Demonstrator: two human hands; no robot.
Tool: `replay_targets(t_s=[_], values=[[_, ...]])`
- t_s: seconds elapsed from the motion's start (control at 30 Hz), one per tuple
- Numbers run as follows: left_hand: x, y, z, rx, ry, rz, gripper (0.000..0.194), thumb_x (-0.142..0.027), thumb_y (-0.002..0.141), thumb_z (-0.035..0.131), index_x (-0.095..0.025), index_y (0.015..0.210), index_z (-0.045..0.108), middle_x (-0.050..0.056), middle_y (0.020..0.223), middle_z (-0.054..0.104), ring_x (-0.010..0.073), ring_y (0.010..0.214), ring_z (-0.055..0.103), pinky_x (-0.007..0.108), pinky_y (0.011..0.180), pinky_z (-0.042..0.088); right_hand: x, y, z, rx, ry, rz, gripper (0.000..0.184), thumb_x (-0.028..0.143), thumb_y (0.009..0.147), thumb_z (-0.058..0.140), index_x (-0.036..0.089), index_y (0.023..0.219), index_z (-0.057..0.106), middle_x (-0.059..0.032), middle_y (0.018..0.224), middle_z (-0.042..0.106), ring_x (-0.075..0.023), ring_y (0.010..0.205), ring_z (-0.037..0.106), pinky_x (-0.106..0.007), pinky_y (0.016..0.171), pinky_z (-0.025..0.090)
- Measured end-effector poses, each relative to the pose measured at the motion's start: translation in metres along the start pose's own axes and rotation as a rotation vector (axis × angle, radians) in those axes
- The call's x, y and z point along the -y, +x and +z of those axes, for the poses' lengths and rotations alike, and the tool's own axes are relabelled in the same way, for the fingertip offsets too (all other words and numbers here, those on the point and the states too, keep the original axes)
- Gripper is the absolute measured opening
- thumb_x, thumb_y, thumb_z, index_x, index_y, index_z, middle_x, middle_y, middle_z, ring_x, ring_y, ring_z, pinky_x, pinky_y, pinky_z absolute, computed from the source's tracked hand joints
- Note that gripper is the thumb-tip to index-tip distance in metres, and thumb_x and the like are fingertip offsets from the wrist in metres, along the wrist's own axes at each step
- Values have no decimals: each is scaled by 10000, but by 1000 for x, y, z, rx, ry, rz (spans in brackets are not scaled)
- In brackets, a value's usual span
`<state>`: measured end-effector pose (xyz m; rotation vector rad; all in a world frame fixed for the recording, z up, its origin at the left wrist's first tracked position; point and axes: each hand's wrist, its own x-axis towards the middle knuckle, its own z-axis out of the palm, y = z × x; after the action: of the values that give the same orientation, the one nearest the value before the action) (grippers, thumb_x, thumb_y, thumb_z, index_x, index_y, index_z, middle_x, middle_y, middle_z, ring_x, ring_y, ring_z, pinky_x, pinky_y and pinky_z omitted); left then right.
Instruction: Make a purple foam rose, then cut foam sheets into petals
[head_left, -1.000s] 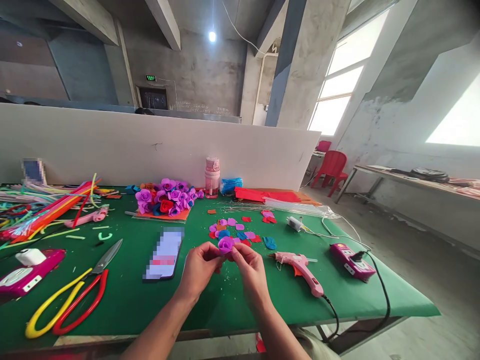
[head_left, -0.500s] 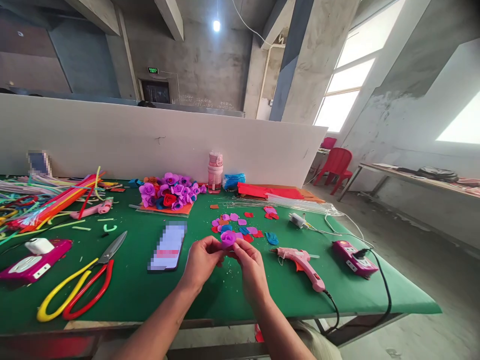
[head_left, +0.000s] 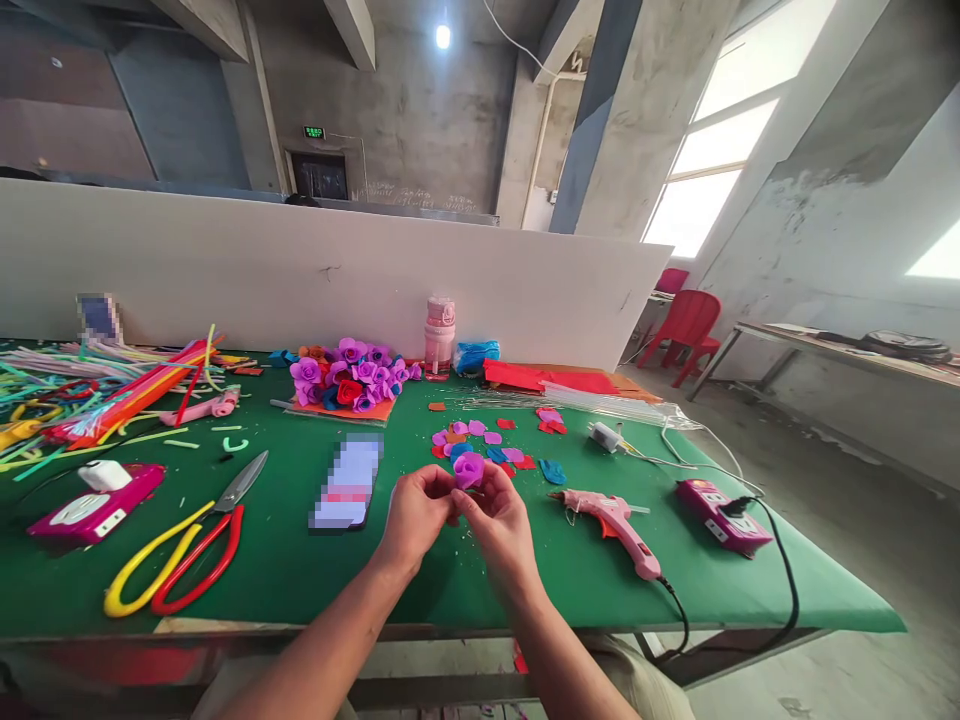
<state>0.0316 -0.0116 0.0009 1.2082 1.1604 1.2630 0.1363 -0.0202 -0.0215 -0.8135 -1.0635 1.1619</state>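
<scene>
A small purple artificial rose (head_left: 469, 470) is held up over the green table, between my two hands. My right hand (head_left: 501, 520) pinches it, the fingers behind the petals and the thumb at the base. My left hand (head_left: 421, 512) is closed at the lower left of the bloom, its fingertips meeting under it; any stem there is hidden. Just beyond lie loose petals (head_left: 493, 438) in purple, red, blue and orange. A pink glue gun (head_left: 619, 525) rests to the right of my right hand, and a phone (head_left: 348, 482) lies left of my left hand.
Scissors with yellow and red handles (head_left: 191, 555) and a magenta power strip (head_left: 97, 508) are at left. Finished roses (head_left: 352, 375) are piled behind the phone, beside a pink bottle (head_left: 439, 338). Another power strip (head_left: 721, 517) with a cable sits at right. A white partition (head_left: 337, 270) borders the back.
The view has shifted, so the table appears farther right. My right fingers have moved up around the rose's side, and my left hand has dropped slightly toward its base.
</scene>
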Motion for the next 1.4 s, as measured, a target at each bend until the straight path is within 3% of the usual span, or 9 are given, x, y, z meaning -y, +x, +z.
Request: replay_targets(t_s=[0.13, 0.23, 0.3, 0.53, 0.67, 1.03, 1.4], values=[[-2, -2, 1, 73, 19, 21, 66, -201, 623, 636, -175, 674, 602, -39, 570, 577, 99, 499, 480, 213, 487, 404, 5, 3, -4, -17, -1, -19, 316, 280, 743, 716, 210, 1028, 600, -48, 976, 694, -197, 922, 640, -324, 818, 501], [-8, 0, -7, 167, -1, 8, 291, -206, 586, 701, -174, 869, 641, 4, 803, 654, 99, 544, 506, 213, 479, 416, 13, 6, -8, -55, 20, -3, 350, 291, 720, 733, 202, 1029, 594, -54, 962, 711, -206, 912, 652, -351, 847, 489], [-12, 3, -15, 167, -3, 0, 336, -254, 607, 715, -165, 924, 651, 34, 878, 661, 109, 581, 530, 213, 488, 415, 16, 8, -10, -73, 39, 16, 368, 299, 699, 745, 199, 1021, 598, -55, 956, 719, -207, 899, 658, -344, 837, 489], [-17, 7, -22, 117, 20, -14, 337, -447, 701, 669, -144, 837, 728, 47, 761, 665, 123, 617, 510, 213, 522, 370, 15, 6, -8, -57, 79, 117, 391, 288, 649, 779, 191, 993, 621, -25, 830, 723, -176, 772, 655, -303, 742, 496], [-15, 6, -21, 136, 22, -9, 301, -415, 687, 685, -155, 826, 745, 25, 675, 639, 124, 600, 492, 218, 531, 364, 13, 4, -5, -19, 77, 140, 391, 286, 634, 788, 199, 975, 617, -29, 834, 736, -187, 779, 666, -319, 753, 504], [-17, 5, -23, 110, 10, -35, 228, -338, 648, 706, -157, 780, 746, 26, 669, 657, 126, 603, 497, 221, 536, 357, 13, 4, -3, 2, 57, 166, 417, 299, 616, 804, 196, 975, 619, -23, 788, 746, -174, 705, 665, -301, 702, 499], [-20, 6, -22, 56, -3, -23, 213, -335, 595, 728, -166, 724, 724, 6, 652, 671, 140, 619, 554, 234, 571, 387, 12, 3, -2, 41, 85, 200, 390, 309, 630, 798, 206, 957, 611, 8, 727, 714, -180, 674, 681, -347, 774, 507]])
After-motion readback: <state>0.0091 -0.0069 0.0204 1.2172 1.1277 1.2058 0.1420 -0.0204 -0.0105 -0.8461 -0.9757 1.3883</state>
